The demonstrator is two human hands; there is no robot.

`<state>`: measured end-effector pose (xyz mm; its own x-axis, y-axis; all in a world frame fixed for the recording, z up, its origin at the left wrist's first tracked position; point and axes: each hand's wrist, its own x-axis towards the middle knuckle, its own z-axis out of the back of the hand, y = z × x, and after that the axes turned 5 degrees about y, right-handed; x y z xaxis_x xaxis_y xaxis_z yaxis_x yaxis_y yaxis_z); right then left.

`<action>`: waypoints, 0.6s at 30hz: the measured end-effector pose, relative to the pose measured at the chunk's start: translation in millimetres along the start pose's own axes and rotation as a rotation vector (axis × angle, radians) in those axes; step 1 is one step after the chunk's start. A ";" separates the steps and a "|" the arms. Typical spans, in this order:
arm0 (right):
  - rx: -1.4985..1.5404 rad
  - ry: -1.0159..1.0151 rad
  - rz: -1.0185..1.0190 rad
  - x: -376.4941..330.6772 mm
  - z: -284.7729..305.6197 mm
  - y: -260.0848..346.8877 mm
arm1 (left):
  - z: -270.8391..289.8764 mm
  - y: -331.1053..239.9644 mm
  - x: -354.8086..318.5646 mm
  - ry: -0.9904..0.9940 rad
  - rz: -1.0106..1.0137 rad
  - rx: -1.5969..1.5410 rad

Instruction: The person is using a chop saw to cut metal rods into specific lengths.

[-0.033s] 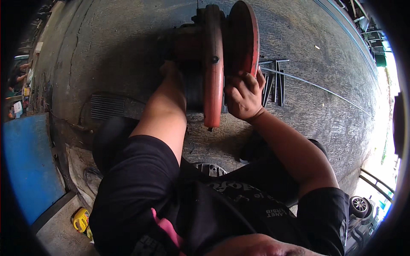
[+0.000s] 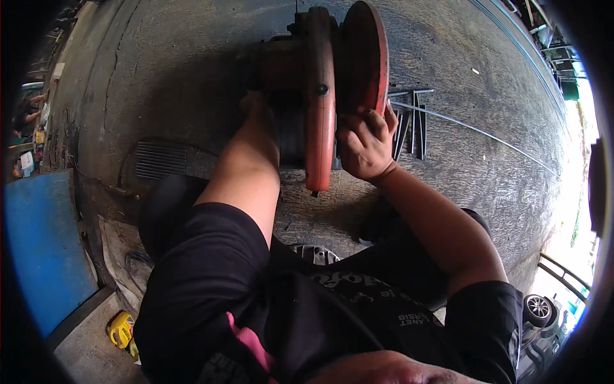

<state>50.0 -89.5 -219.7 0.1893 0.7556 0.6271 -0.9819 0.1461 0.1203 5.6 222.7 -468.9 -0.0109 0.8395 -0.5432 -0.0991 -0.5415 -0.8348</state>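
Note:
A large cut-off saw (image 2: 295, 121) with a dark body stands on the ground in front of me. A long curved red handle (image 2: 319, 128) runs toward me along its middle. On its right side is a round red blade guard (image 2: 382, 54). My right hand (image 2: 366, 142) is closed on the guard's near lower edge, fingers curled and some fingertips out of sight. My left hand (image 2: 252, 102) reaches to the left side of the saw's body, in deep shadow, and its fingers are hidden.
Thin metal bars (image 2: 419, 131) and a long thin rod (image 2: 476, 126) lie on the concrete to the right. A slotted grate (image 2: 160, 160) lies left of my arm. At lower left are a blue panel (image 2: 45, 249) and a yellow tape measure (image 2: 121, 329). A car wheel (image 2: 539, 310) shows at lower right.

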 end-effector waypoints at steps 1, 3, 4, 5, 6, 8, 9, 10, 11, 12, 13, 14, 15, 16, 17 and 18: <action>0.000 0.002 0.001 0.1 0.1 0.1 | 0.0 0.5 0.7 -0.002 0.002 0.008; 0.000 0.004 0.001 0.2 0.4 0.2 | -0.6 2.3 2.4 -0.002 0.007 0.023; -0.002 0.011 0.002 0.3 0.6 0.2 | -0.7 3.3 3.9 -0.006 0.010 0.029; -0.003 0.018 0.002 0.2 0.6 0.3 | -0.8 5.3 5.3 -0.007 0.011 0.036; -0.003 0.018 0.002 0.2 0.7 0.3 | -1.0 6.5 7.5 -0.010 0.012 0.043; -0.003 0.013 -0.002 0.2 0.4 0.4 | -1.6 10.0 11.4 -0.013 0.017 0.061; 0.002 0.007 -0.001 0.2 0.2 0.4 | -1.6 11.4 12.9 -0.015 0.018 0.073; 0.000 0.006 -0.002 0.2 0.0 0.3 | -2.1 12.2 14.1 -0.018 0.020 0.081; -0.001 0.006 -0.003 0.2 -0.2 0.2 | -2.0 12.4 14.6 -0.023 0.022 0.096; 0.000 0.005 -0.002 0.2 -0.4 0.2 | -2.0 12.6 14.2 -0.025 0.021 0.106; -0.002 0.004 -0.003 0.2 -0.4 0.1 | -2.0 11.5 13.7 -0.028 0.021 0.114; -0.008 0.008 -0.004 0.3 -0.5 0.1 | -0.8 10.8 11.9 -0.021 0.052 0.126; -0.005 0.003 -0.004 0.3 -0.6 0.0 | -0.5 9.5 9.9 -0.028 0.026 0.141; 0.001 0.005 -0.005 0.3 -0.5 -0.1 | 0.1 8.2 7.7 -0.025 0.035 0.146; 0.004 0.008 -0.004 0.3 -0.4 0.0 | 0.7 7.0 5.7 -0.020 0.058 0.148; 0.006 0.007 -0.005 0.4 -0.4 0.0 | 0.9 5.6 4.3 -0.021 0.052 0.155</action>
<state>50.2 -88.9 -219.8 0.1938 0.7595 0.6210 -0.9810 0.1457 0.1280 4.1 223.3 -475.8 -0.0405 0.8121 -0.5821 -0.2503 -0.5723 -0.7809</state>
